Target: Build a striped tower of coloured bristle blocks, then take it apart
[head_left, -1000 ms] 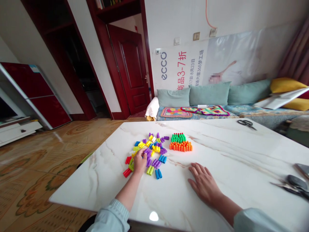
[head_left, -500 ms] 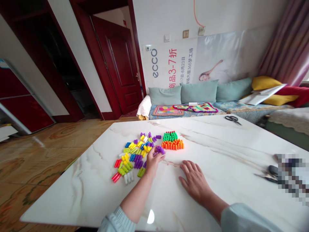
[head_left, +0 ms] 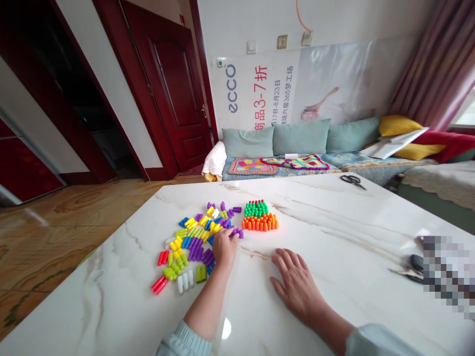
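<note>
Fingers closed, my left hand (head_left: 224, 247) is at the right edge of a loose spread of coloured pieces. Purple pieces (head_left: 237, 232) stand at its fingertips, in contact with them. My right hand (head_left: 293, 272) lies flat on the white table (head_left: 274, 321), fingers spread, holding nothing. Beyond the hands, orange pieces (head_left: 260, 225) stand upright in rows, with green pieces (head_left: 256, 209) behind them and a few red ones at the back. The spread on the left has yellow, blue, purple, lime (head_left: 171, 271), white (head_left: 185, 281) and red pieces (head_left: 160, 285), many lying down in joined groups.
Black scissors (head_left: 353, 181) lie at the table's far edge. Another pair with dark handles (head_left: 416, 263) is at the right, beside a blurred-out object. Past the table is a sofa with green cushions (head_left: 301, 136); a dark red door (head_left: 170, 84) stands at the left.
The purple pieces have come down from my left hand's raised grasp to the table, left of the orange rows. The view has shifted slightly. My right hand stays flat.
</note>
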Motion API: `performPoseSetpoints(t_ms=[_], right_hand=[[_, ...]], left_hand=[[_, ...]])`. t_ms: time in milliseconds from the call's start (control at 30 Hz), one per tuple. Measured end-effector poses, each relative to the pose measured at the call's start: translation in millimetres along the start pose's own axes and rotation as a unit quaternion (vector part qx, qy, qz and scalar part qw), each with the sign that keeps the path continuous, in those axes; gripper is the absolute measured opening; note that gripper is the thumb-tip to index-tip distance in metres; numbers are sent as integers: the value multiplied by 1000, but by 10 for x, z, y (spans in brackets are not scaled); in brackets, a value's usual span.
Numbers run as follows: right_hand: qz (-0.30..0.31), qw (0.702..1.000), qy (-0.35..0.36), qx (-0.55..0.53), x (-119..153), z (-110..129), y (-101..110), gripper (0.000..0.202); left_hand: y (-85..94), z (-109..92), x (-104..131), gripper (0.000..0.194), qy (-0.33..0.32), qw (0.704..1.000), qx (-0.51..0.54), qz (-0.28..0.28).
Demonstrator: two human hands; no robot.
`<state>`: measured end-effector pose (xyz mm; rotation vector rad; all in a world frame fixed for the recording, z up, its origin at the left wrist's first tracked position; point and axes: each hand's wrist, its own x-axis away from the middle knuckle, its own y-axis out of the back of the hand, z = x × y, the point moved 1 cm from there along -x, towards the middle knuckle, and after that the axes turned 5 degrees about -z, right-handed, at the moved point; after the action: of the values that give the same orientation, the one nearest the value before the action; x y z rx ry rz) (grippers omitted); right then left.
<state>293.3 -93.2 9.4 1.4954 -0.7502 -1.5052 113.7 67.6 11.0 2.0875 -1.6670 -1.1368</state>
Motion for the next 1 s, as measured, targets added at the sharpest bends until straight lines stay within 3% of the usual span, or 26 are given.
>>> performPoseSetpoints(t_ms=[133, 1000], right_hand=[[4, 1000, -2, 0, -5, -12, -7, 40], [25, 1000, 9, 0, -22, -39, 0, 39]], left_hand=[[-90, -59, -35, 19, -10, 999, 0, 38], [-177, -177, -21, 21, -23, 997, -70, 40]])
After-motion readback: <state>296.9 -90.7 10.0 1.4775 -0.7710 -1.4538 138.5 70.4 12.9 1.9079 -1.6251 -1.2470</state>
